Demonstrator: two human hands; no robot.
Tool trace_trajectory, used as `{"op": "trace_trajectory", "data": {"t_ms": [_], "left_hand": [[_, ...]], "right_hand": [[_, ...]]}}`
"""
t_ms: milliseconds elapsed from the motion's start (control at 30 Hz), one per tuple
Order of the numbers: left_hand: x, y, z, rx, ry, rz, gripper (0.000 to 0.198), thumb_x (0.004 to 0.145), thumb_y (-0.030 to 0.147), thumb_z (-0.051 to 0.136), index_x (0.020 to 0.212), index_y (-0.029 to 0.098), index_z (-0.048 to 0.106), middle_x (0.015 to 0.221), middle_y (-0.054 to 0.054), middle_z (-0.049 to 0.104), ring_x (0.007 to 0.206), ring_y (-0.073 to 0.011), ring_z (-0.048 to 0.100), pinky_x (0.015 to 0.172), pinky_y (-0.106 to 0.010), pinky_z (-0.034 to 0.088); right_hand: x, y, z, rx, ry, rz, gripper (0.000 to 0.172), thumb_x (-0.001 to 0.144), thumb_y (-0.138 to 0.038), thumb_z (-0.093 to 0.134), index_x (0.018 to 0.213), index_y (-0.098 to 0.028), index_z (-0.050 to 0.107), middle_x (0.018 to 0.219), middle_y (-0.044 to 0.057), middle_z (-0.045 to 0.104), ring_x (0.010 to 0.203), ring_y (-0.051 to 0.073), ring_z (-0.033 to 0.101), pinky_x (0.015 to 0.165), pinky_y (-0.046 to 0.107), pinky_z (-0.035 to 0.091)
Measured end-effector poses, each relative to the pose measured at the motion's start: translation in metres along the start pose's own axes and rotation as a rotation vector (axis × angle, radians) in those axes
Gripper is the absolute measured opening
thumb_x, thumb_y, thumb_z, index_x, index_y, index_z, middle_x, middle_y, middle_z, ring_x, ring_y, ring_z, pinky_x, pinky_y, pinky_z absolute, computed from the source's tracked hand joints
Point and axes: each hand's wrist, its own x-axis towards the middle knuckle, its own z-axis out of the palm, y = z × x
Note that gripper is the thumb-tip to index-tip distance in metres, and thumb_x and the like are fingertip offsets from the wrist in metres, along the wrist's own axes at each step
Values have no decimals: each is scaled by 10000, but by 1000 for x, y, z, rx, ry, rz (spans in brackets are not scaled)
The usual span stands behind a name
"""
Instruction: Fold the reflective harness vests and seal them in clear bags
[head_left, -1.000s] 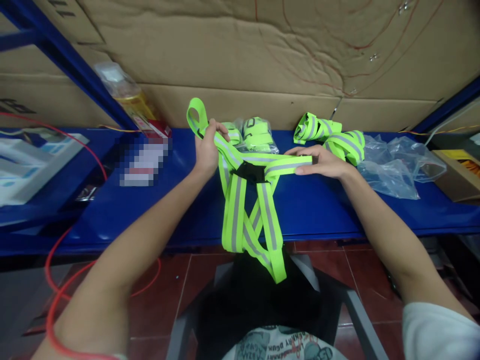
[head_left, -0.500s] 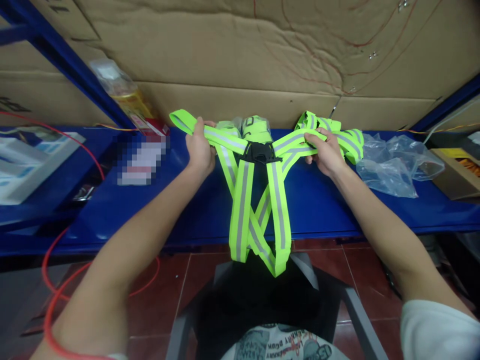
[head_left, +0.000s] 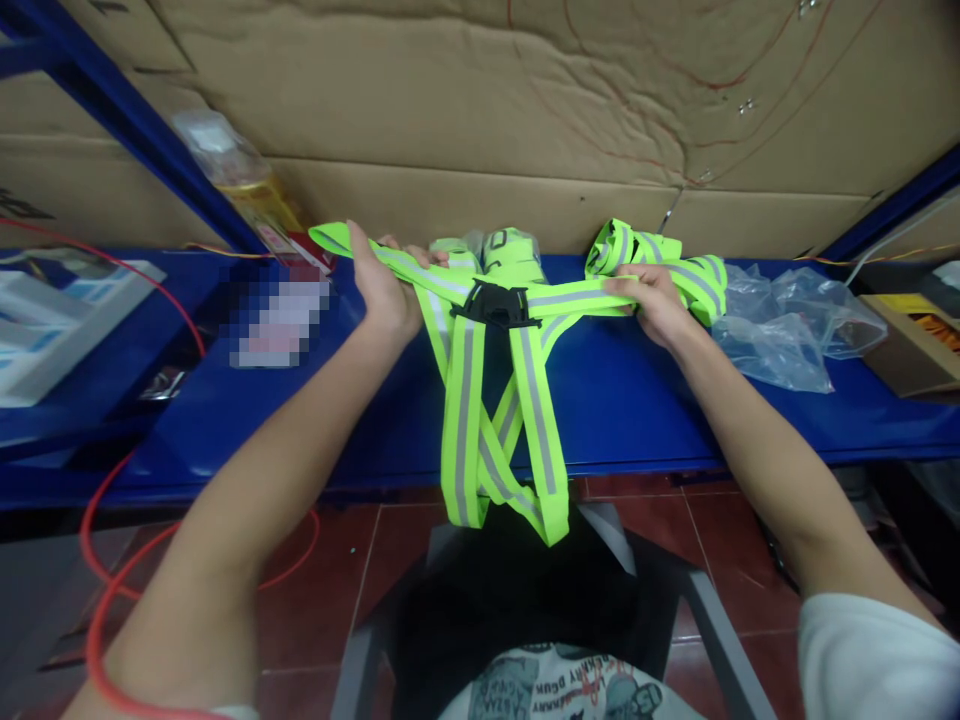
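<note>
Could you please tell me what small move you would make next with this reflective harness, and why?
I would probably ease the left hand and right hand upward, lifting the harness, because its lower straps droop past the front edge of the blue table.

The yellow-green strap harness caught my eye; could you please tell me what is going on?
The person's left hand and right hand hold the strap harness spread between them by its upper straps. Its black centre piece lies between the hands, and its lower loops reach past the front edge of the blue table.
</note>
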Motion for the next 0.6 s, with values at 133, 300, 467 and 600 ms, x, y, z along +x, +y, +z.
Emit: {"op": "trace_trajectory", "data": {"t_ms": [133,300,467,600], "left_hand": [[0,0,-1,-75,14,-10,862,757,1122,224,744,265,306,537,35,290,748,-198,604,822,-428,481],[7,-8,-5,-126,-61,119,628,850,879,592,766,279,428,609,34,366,662,-160,547,797,-425,520],[5,-19,-1,-170,-38,224,542,698,640,860,1054,318,609,796,44,529,698,-122,529,800,-396,552],[-2,-24,8,-63,-52,313,615,636,572,913,1110,299,631,906,24,584,749,-144,576,781,-367,563]], "right_hand": [[-2,3,4,-309,5,-73,508,706,-516,955,633,-247,530,631,-22,454,629,160,415,601,335,361],[2,8,11,-26,60,35,543,595,-447,1013,769,-258,535,802,-22,620,571,134,530,485,308,465],[5,4,10,266,147,143,579,505,-286,1032,914,-269,622,871,-41,685,589,107,604,515,272,578],[5,1,8,387,212,258,527,563,-210,971,952,-267,619,847,-40,754,556,82,581,558,245,609]]}}
